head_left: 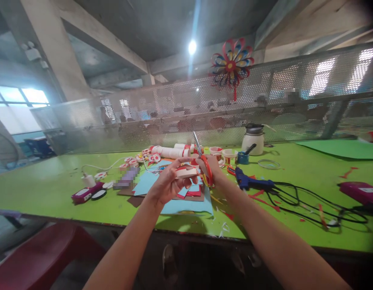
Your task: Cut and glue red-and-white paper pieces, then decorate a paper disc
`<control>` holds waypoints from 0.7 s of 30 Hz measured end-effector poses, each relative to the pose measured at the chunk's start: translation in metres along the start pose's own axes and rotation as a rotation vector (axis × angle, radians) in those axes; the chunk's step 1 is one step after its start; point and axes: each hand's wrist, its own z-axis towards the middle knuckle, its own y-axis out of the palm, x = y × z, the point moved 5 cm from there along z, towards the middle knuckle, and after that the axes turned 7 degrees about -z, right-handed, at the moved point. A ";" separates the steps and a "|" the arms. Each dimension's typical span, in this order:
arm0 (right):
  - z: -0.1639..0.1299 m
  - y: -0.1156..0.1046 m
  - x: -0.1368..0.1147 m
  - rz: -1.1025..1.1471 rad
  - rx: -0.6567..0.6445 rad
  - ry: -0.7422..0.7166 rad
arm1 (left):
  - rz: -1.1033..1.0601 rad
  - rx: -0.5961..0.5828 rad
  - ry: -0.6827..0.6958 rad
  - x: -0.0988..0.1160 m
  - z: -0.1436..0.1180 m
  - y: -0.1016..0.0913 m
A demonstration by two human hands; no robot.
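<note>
Both forearms bare, no sleeves, rings or watch visible.

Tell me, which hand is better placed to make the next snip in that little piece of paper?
The right hand, probably: its fingers are already through the red handles of the scissors, whose blades point up beside the paper piece. The left hand is pinching that piece, so it is busy steadying it.

I see red-handled scissors, blades pointing up. They meet a small white-and-red paper piece, held level above the table.
</note>
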 end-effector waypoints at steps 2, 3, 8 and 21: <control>0.000 0.000 0.001 -0.028 0.017 0.000 | 0.048 -0.016 0.002 0.000 0.004 -0.003; 0.001 -0.001 0.001 -0.038 0.023 0.003 | 0.080 -0.026 0.011 0.001 0.006 -0.004; 0.001 -0.001 -0.001 -0.031 0.028 0.021 | 0.256 0.001 0.056 0.011 0.010 -0.015; -0.006 0.003 -0.015 0.352 -0.049 0.135 | 0.697 0.108 0.148 0.008 0.025 -0.051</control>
